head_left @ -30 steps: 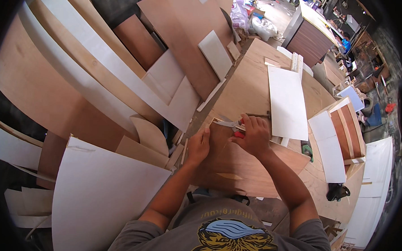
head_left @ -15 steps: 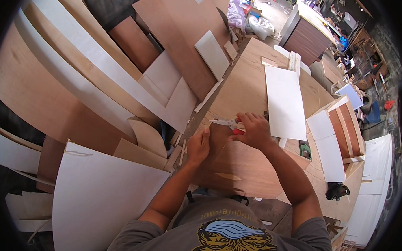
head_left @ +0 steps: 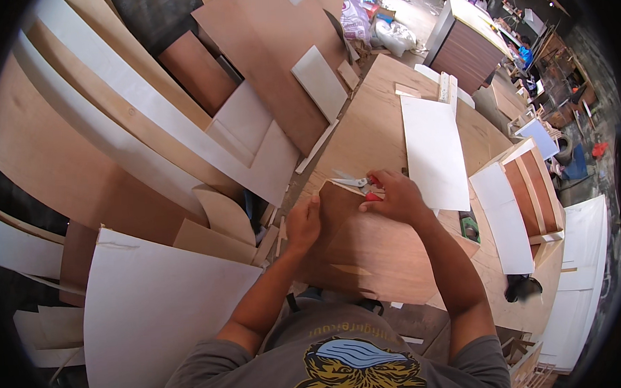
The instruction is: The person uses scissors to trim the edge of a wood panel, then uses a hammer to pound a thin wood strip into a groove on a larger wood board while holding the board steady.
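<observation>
My right hand (head_left: 399,197) is closed round the red handles of a pair of scissors (head_left: 355,182). The blades stand apart and point left, just above the far edge of a brown plywood panel (head_left: 386,249). That panel lies in front of my body, partly in shadow. At its left edge, my left hand (head_left: 303,224) grips the wood with the thumb on top; the other fingers are mostly hidden. Beneath is a broad plywood worktop (head_left: 350,140).
A white board (head_left: 435,154) lies on the worktop beyond my right hand, near a green tool (head_left: 470,227). A curved wooden frame (head_left: 530,202) and a black object (head_left: 521,289) are at the right. Tall curved sheets (head_left: 107,147) and a white panel (head_left: 156,305) crowd the left.
The scissor blades have spread wider, and my right hand has turned slightly. My left hand keeps its hold on the panel's edge. The whole view has shifted a little.
</observation>
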`<state>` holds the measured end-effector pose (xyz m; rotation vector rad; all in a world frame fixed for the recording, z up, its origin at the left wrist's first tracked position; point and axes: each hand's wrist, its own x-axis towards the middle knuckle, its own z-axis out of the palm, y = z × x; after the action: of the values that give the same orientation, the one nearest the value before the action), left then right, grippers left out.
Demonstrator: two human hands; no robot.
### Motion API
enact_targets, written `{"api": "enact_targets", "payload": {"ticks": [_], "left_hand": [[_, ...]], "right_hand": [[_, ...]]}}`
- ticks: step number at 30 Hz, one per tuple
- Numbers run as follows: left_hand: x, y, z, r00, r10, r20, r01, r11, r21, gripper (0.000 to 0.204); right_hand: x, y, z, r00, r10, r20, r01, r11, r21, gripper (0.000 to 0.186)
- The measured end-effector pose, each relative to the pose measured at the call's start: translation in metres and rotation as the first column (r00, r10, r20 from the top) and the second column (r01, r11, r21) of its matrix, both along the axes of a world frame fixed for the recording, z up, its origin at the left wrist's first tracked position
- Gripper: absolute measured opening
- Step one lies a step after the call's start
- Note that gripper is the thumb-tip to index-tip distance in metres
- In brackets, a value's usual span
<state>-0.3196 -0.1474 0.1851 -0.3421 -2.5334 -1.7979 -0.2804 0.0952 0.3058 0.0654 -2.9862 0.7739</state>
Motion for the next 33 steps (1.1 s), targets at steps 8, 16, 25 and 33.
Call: {"api": "enact_targets", "payload": {"ticks": [8,16,25,33], "left_hand": [[0.002,0.007,0.011,0.999,-0.004,-0.038,0.004,1.0,-0.009,0.05],[0.001,0.006,0.008,0.999,-0.014,-0.032,0.013,1.0,-0.022,0.05],[0.001,0.007,0.002,1.0,0.01,-0.018,-0.011,0.998,-0.064,0.051],[0.004,0.012,0.005,0.999,0.008,0.033,-0.005,0.996,-0.094,0.053]], "right_hand": [[0.005,0.003,-0.005,0.998,0.069,-0.011,-0.069,0.998,0.005,0.081],[0.002,0.002,-0.003,0.984,0.121,-0.13,-0.107,0.989,0.104,0.078],[0.001,0.004,-0.017,0.961,0.159,-0.227,-0.116,0.975,0.192,0.077],[0.001,0.009,-0.025,0.96,0.162,-0.229,-0.119,0.975,0.189,0.077]]}}
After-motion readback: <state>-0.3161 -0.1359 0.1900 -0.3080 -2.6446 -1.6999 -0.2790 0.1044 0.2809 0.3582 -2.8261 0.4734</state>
